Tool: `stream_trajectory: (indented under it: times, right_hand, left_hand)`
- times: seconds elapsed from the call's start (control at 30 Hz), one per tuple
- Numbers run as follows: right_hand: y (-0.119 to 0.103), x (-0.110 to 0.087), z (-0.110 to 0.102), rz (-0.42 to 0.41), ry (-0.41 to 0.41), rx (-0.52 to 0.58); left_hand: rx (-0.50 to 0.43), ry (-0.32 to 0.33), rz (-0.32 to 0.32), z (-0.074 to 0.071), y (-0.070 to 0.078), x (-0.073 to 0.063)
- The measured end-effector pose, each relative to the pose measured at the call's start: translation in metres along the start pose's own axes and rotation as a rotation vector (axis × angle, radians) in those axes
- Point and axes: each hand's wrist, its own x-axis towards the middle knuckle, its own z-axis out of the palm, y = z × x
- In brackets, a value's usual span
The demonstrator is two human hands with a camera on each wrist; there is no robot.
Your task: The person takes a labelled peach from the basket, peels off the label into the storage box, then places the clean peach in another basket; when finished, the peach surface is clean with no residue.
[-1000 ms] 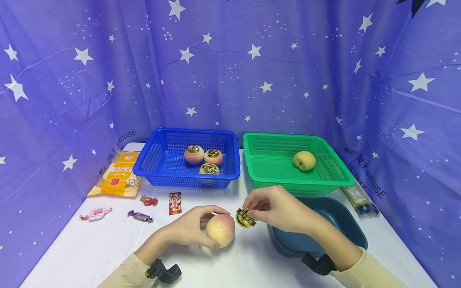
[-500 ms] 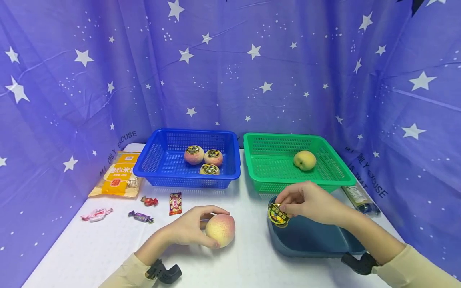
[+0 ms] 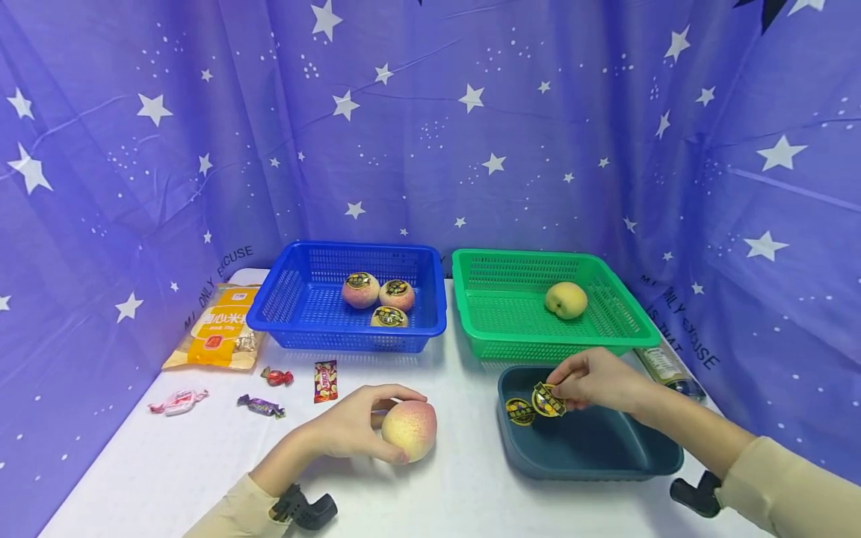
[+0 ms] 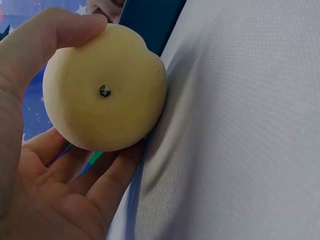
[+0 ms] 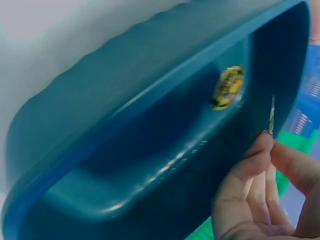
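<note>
My left hand [image 3: 359, 424] holds a pink and yellow peach [image 3: 410, 431] on the white tabletop, thumb on the near side and fingers around the far side. The left wrist view shows the peach's [image 4: 107, 95] yellow end with a small dark stem spot. Over the dark teal basin [image 3: 595, 467], my right hand [image 3: 599, 385] pinches a black and gold round sticker [image 3: 548, 400] between thumb and fingers. In the right wrist view that sticker [image 5: 271, 117] appears edge-on. A second similar sticker [image 3: 520, 412] lies inside the basin, at its left end.
Behind stand a blue basket [image 3: 346, 340] with three stickered peaches [image 3: 361, 291] and a green basket [image 3: 558, 347] with one yellow fruit [image 3: 566, 300]. Wrapped candies [image 3: 261, 406] and an orange snack bag [image 3: 218, 329] are at left. A bottle [image 3: 669, 371] lies at far right.
My right hand has moved right, carrying the sticker from beside the peach to over the basin. The sticker inside the basin has come into view. My left hand stays on the peach.
</note>
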Motion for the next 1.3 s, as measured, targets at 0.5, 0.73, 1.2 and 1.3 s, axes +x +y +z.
stream_trajectory:
  times: [0.5,0.73,1.2,1.3]
  right_hand:
    - [0.019,0.009,0.008,0.082,0.075,-0.083]
    - [0.019,0.008,0.009,0.084,0.101,-0.088]
    - [0.018,-0.006,0.008,0.021,0.081,-0.276]
    - [0.009,-0.013,0.001,-0.035,0.012,-0.275]
  left_hand:
    - [0.009,-0.015,0.01,-0.001,-0.003,0.002]
    - [0.01,-0.013,0.008,-0.002,-0.003,0.001]
    - [0.034,0.0,0.006,-0.002,-0.001,-0.001]
    - [0.044,0.003,0.005,-0.002,0.0,0.0]
